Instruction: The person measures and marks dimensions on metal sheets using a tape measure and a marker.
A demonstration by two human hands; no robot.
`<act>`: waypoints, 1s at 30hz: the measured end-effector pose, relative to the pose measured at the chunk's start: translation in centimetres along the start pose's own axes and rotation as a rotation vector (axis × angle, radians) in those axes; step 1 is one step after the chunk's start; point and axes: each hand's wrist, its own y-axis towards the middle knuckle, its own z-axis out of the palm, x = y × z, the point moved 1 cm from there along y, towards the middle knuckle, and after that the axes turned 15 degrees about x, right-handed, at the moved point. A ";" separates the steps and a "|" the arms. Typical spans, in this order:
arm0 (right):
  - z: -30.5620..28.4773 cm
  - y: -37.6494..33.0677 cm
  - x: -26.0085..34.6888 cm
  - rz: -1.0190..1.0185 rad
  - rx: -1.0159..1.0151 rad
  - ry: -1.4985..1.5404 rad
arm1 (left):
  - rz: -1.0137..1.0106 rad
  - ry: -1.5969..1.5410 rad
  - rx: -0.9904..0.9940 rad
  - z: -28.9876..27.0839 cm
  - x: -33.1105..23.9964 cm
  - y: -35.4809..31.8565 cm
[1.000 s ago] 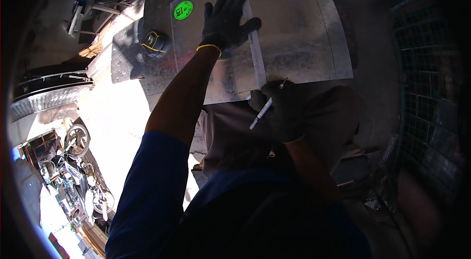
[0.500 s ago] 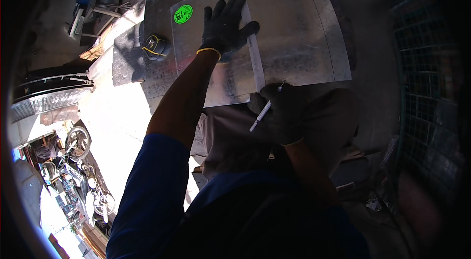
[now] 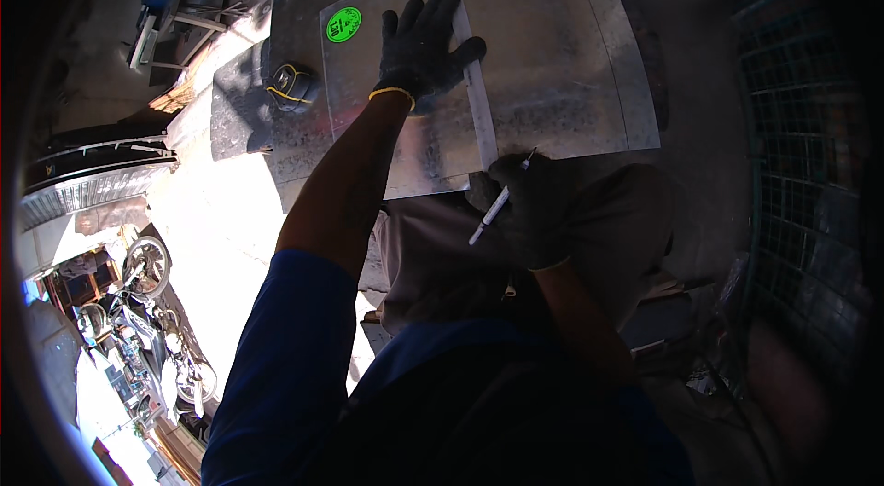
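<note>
Gloved left hand (image 3: 425,52) flat on shiny sheet metal (image 3: 552,53)

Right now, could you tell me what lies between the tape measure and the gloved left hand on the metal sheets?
In the head view, a green round sticker on the top metal sheet lies between the tape measure and the left hand; otherwise bare metal.

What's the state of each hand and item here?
Left hand: gloved, spread flat on the top sheet.
Right hand: gloved, gripping the marker.
Marker: tip at the sheet edge.
Top sheet: flat, overlapping the big sheet.
Big sheet: flat.
Tape measure: resting on sheet, apparently retracted.
</note>
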 end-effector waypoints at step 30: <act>-0.8 1.3 1.1 0.077 0.110 0.082 | -0.021 0.026 -0.005 0.2 0.2 0.0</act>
